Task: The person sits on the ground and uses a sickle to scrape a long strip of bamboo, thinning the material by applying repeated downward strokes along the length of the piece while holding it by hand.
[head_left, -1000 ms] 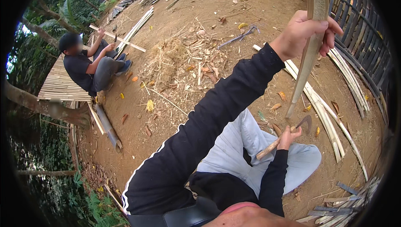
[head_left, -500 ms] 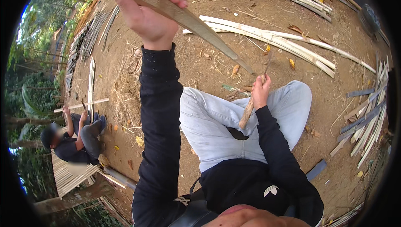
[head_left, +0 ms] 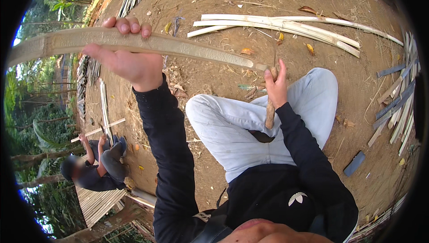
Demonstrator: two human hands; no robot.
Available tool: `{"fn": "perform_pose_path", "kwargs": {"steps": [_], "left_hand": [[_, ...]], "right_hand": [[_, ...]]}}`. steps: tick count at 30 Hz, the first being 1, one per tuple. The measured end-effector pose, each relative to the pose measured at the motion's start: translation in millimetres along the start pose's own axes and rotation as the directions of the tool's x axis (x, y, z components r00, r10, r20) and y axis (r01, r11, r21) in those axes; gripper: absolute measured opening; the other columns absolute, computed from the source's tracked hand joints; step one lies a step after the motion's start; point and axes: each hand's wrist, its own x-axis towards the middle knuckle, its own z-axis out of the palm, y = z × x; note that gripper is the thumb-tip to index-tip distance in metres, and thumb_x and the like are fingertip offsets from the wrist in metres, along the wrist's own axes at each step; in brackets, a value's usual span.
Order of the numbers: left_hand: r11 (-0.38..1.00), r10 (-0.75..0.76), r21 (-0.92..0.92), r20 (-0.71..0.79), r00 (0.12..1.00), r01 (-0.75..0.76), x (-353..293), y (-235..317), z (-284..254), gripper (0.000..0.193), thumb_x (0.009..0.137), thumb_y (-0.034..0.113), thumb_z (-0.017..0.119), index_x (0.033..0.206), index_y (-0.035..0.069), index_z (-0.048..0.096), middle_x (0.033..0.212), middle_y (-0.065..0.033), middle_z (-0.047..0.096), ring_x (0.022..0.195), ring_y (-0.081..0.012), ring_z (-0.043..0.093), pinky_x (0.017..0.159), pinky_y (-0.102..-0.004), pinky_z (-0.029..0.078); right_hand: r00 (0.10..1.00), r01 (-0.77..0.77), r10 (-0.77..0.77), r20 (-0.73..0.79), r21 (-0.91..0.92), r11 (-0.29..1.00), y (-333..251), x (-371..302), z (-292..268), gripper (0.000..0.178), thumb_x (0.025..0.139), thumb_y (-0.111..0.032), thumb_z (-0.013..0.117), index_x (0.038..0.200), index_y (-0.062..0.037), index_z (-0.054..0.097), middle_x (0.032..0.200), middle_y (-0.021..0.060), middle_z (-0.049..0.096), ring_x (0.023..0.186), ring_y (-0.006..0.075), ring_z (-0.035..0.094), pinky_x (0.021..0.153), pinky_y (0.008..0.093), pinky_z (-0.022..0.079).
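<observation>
A long split bamboo strip [head_left: 201, 52] stretches from the left rim of the view to just above my lap, its pale inner face showing. My left hand [head_left: 129, 66] is closed round it, with fingers over the far edge and the thumb along the near one. My right hand [head_left: 278, 89] grips the wooden handle [head_left: 270, 112] of a knife above my crossed legs. The knife's thin blade, pointing away from me, is hard to make out. The strip's narrow end meets my right thumb and the top of the handle.
Pale bamboo strips [head_left: 277, 23] lie on the dirt ahead. A pile of strips [head_left: 402, 104] is at the right, near a dark flat piece [head_left: 354, 163]. Another person [head_left: 96, 165] sits at the left, holding a strip [head_left: 100, 129]. Trees stand behind.
My left hand has come lower and further left, swinging the bamboo strip closer to level. My right hand stays near my lap, its index finger now more extended; the knife handle is more upright.
</observation>
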Motion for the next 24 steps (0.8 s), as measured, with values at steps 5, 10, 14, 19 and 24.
{"fn": "perform_pose_path", "kwargs": {"steps": [5, 10, 14, 19, 24], "left_hand": [[0.991, 0.12, 0.057, -0.001, 0.993, -0.12, -31, 18, 9, 0.072, 0.079, 0.082, 0.035, 0.091, 0.014, 0.056, 0.069, 0.0005, 0.046, 0.062, -0.0111, 0.045, 0.043, -0.0237, 0.038], [0.964, 0.216, 0.152, 0.032, 0.976, -0.219, -44, 9, 21, 0.072, 0.075, 0.083, 0.038, 0.088, 0.014, 0.056, 0.069, 0.0007, 0.044, 0.06, -0.0097, 0.042, 0.044, -0.0222, 0.036], [0.953, 0.249, 0.16, 0.06, 0.967, -0.256, -58, 1, 26, 0.071, 0.076, 0.081, 0.043, 0.09, 0.013, 0.055, 0.069, 0.0006, 0.041, 0.059, -0.0105, 0.038, 0.045, -0.0217, 0.034], [0.938, 0.28, 0.197, 0.045, 0.959, -0.284, -71, 7, 27, 0.068, 0.076, 0.079, 0.047, 0.087, 0.011, 0.05, 0.07, -0.0002, 0.039, 0.059, -0.011, 0.034, 0.045, -0.0224, 0.029], [0.914, 0.305, 0.297, -0.052, 0.951, -0.277, -73, 12, 25, 0.068, 0.076, 0.079, 0.048, 0.084, 0.011, 0.046, 0.069, 0.0002, 0.037, 0.059, -0.0112, 0.033, 0.044, -0.023, 0.028]], "right_hand": [[0.828, -0.517, 0.276, 0.487, 0.476, 0.711, -65, -4, -37, 0.045, 0.099, -0.032, 0.05, 0.128, 0.0004, 0.039, 0.091, 0.0059, 0.053, 0.078, 0.0098, 0.051, 0.072, 0.026, 0.044], [0.804, -0.257, -0.149, 0.576, 0.562, 0.786, -112, -14, -46, 0.04, 0.099, -0.034, 0.048, 0.12, -0.0003, 0.044, 0.08, 0.0033, 0.052, 0.069, 0.0083, 0.046, 0.064, 0.0248, 0.041], [0.75, -0.346, -0.187, 0.635, 0.617, 0.707, -132, -23, -45, 0.047, 0.098, -0.046, 0.043, 0.108, 0.0004, 0.048, 0.074, 0.0017, 0.051, 0.063, 0.0097, 0.044, 0.06, 0.0251, 0.039], [0.801, -0.225, -0.148, 0.58, 0.521, 0.823, -119, -31, -32, 0.053, 0.097, -0.052, 0.039, 0.092, -0.001, 0.052, 0.059, 0.0082, 0.047, 0.053, 0.0227, 0.05, 0.052, 0.0319, 0.039], [0.752, -0.252, -0.14, 0.644, 0.477, 0.842, -128, -31, -33, 0.012, 0.091, -0.018, 0.052, 0.088, -0.0062, 0.053, 0.069, 0.0163, 0.054, 0.067, 0.0393, 0.056, 0.058, 0.044, 0.043]]}}
